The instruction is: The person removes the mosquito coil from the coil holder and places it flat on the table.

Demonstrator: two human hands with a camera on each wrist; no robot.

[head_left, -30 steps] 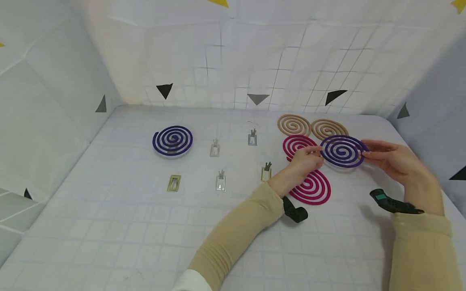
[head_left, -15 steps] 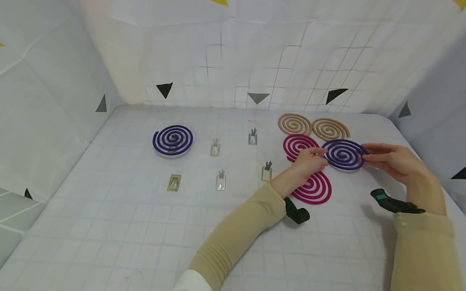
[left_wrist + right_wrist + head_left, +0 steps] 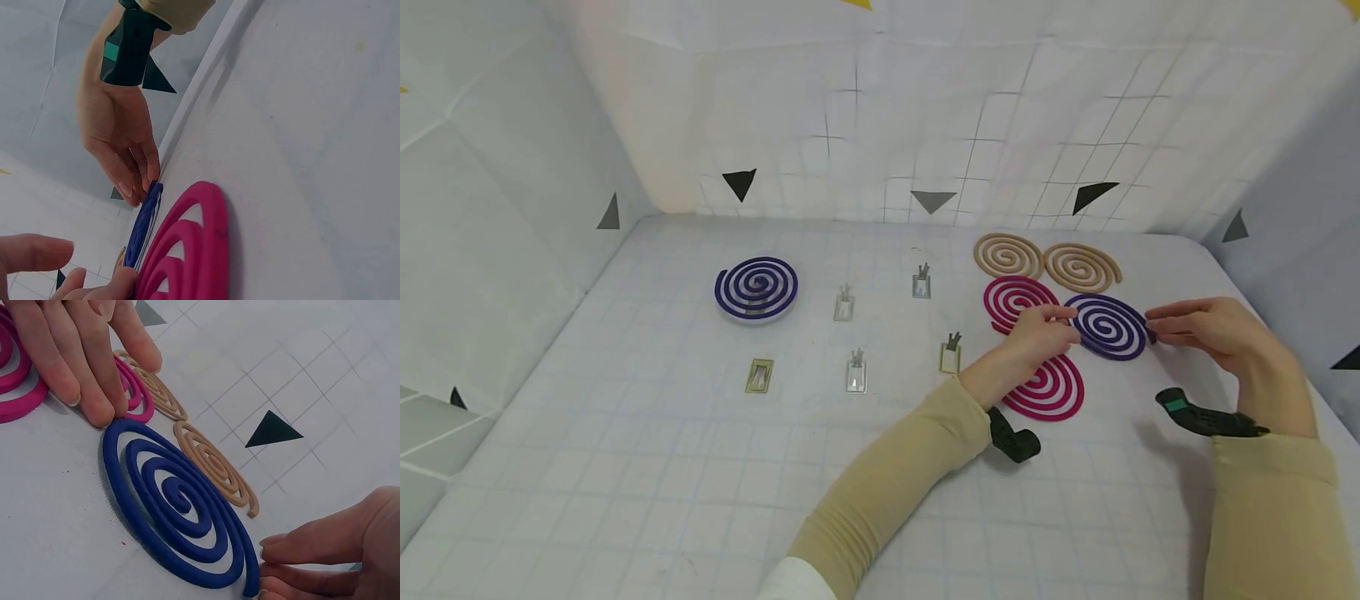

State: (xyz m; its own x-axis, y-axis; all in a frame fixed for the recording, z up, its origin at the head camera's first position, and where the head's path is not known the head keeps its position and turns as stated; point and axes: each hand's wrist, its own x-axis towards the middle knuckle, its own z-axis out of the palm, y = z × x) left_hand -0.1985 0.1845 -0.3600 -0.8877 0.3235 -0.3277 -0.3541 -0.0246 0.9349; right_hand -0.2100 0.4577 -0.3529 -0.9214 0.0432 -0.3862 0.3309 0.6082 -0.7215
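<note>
A dark blue-purple mosquito coil [image 3: 1107, 327] lies flat on the table at the right, between the two hands. My left hand [image 3: 1041, 335] reaches over two pink coils, its lower fingertips at the blue coil's left edge and one finger raised apart from them. At the coil's outer tail end is my right hand [image 3: 1213, 329], its fingers fairly straight. In the right wrist view, the right fingertips [image 3: 267, 545] are right beside the tail, with no coil visible between thumb and fingers. The pink coils [image 3: 1045, 400] are partly hidden by the left hand.
Two tan coils [image 3: 1078, 267] lie behind the pink and blue ones. Another purple coil [image 3: 756, 287] sits over a small metal stand at the left. Several small metal stands [image 3: 856, 377] are spread across the middle, most with raised prongs. White walls [image 3: 850, 125] enclose the table.
The blue-purple coil has come down from a raised position between both hands to lie flat on the table, slightly nearer. The right fingers have loosened from its tail.
</note>
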